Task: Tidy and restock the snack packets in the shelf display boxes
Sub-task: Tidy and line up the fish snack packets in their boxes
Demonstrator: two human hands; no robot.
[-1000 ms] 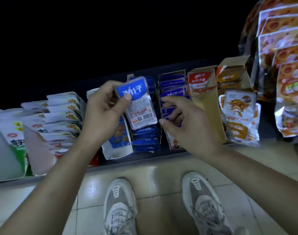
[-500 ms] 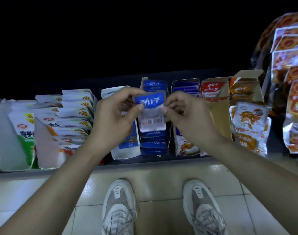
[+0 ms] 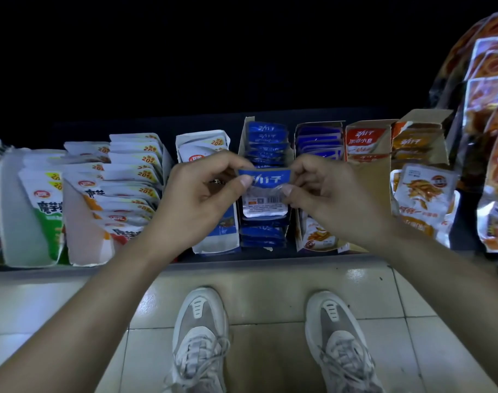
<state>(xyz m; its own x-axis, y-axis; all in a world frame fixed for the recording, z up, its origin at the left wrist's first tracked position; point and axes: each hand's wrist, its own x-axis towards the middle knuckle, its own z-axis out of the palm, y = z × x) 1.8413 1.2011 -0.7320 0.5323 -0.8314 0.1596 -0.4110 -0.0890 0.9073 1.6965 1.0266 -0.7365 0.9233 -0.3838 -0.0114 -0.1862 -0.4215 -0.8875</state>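
both hands meet over the shelf [image 3: 270,258]. left hand [image 3: 202,199] pinches the left edge of one blue packet [image 3: 266,194] between thumb and fingers; right hand [image 3: 330,199] pinches the right edge the same way. packet is held upright, blue band up, barcode side facing the person, directly above the open blue display box [image 3: 266,154]. judgement: two-sided grip keeps the thin film flat and square, so it can slot in line with the blue packets standing on edge in the box. box rows run front to back; a gap sits roughly under the packet, though the hands hide most of it. neighbouring white packets [image 3: 134,165] at left and orange packets [image 3: 423,194] at right are not touched. packet not yet seated.
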